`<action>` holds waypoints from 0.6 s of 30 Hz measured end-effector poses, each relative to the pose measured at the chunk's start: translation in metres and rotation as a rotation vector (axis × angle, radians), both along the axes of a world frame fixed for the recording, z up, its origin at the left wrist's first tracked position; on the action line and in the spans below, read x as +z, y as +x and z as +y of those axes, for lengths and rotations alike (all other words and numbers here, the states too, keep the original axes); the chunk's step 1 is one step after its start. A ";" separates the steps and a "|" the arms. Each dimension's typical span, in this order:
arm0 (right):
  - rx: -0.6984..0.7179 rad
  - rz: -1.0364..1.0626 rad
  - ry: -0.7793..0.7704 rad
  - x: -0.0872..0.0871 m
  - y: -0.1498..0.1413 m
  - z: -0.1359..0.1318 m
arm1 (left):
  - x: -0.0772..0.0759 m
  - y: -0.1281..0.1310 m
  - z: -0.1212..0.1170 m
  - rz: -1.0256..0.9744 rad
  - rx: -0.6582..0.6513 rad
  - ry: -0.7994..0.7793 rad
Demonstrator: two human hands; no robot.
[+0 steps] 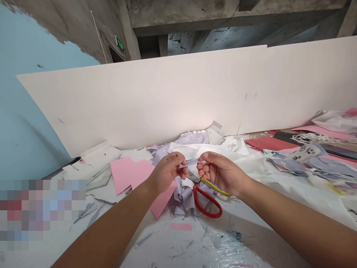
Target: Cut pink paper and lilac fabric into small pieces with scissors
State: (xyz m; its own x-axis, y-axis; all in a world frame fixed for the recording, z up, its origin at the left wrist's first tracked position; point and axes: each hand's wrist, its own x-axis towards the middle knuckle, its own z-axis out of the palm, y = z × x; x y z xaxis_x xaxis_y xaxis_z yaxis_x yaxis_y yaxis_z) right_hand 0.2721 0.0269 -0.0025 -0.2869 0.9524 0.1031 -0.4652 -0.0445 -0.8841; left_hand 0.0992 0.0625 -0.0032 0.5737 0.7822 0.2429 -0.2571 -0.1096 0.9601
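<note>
The lavender strip (pixel 190 162) is stretched between two bare hands, raised a little over the middle of the bench (pixel 158 245). From where I stand, the left hand (pixel 169 172) pinches one end between thumb and fingers, and the right hand (pixel 221 173) grips the other end the same way, so the narrow piece runs nearly level across the gap. Just below them lies a pair of scissors (pixel 196 180), one handle red and the other yellow, the yellow one passing close under the right hand. The red loop points toward the person, beside some crumpled lavender cloth (pixel 184 197). A pink sheet (pixel 136 171) spreads out by the left forearm, and a small pink slip (pixel 181 226) lies flat nearer the person. Over on the right I see rumpled white cloth (pixel 267 184), patterned scraps (pixel 295 163), and a tangle of white string (pixel 316 138). Behind everything stands a long white panel (pixel 139 100).
</note>
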 end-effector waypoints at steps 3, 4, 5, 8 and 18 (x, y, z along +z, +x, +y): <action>-0.091 -0.101 0.080 -0.006 -0.001 0.004 | -0.001 0.004 -0.003 0.148 0.167 0.141; -0.117 -0.141 0.114 -0.010 -0.001 0.005 | -0.002 0.006 -0.004 0.200 0.205 0.183; -0.139 -0.181 0.148 -0.013 -0.002 0.006 | -0.004 0.007 -0.004 0.247 0.240 0.215; -0.195 -0.275 0.240 -0.024 -0.003 0.009 | -0.013 0.010 -0.004 0.340 0.325 0.261; -0.283 -0.339 0.297 -0.023 -0.002 0.009 | -0.024 0.017 -0.003 0.195 0.371 0.204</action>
State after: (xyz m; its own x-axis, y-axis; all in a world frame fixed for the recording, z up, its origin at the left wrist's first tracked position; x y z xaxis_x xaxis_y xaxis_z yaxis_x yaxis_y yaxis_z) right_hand 0.2700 0.0359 -0.0251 -0.0866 0.9413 0.3263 -0.1091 0.3166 -0.9423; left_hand 0.1167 0.0591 -0.0270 0.3147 0.8906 0.3285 0.0180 -0.3516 0.9360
